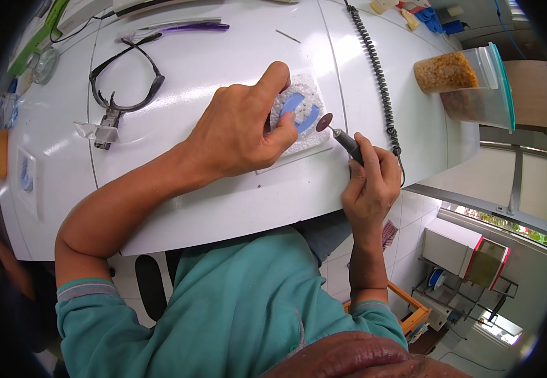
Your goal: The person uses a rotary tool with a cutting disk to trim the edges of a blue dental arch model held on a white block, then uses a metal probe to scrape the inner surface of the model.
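My left hand point(238, 129) grips a white, rough-textured block point(314, 143) lying on the table. Its index finger lies along the block's far edge, and the thumb presses by a curved blue piece point(310, 120) set on top. The rest of its fingers are curled and partly hidden. Just right of the block, my right hand point(374, 183) is closed around a dark rotary tool point(347, 146), held like a pen. A thin reddish-brown disc point(324, 122) on the tool's tip is close to the blue piece; whether they touch I cannot tell.
A black coiled cord point(377, 75) crosses the table on the right, near a plastic tub point(484, 69) with a teal lid. Black-framed eyewear point(155, 85) and a purple stick point(194, 28) lie at the left. Another white block point(27, 201) with blue sits far left, near another person's arm point(8, 261).
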Tool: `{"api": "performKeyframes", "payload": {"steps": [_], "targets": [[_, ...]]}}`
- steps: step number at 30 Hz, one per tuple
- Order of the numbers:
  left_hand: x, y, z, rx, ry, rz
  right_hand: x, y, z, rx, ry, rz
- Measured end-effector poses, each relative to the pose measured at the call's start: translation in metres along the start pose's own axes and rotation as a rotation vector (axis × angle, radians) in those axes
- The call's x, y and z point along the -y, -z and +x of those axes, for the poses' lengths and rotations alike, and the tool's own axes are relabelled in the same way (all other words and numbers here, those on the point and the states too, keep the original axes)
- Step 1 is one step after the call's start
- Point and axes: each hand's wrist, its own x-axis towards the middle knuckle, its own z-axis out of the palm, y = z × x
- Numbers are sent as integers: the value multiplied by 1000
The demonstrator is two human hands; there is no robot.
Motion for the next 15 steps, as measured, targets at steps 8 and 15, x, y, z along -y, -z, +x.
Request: {"api": "performKeyframes", "payload": {"steps": [8,15], "targets": [[0,-1,-1,-1,4,-31,-5,-5,-5,-23,-30,68],[5,7,-2,-24,51,-220,-4,-6,-4,-85,-99,152]]}}
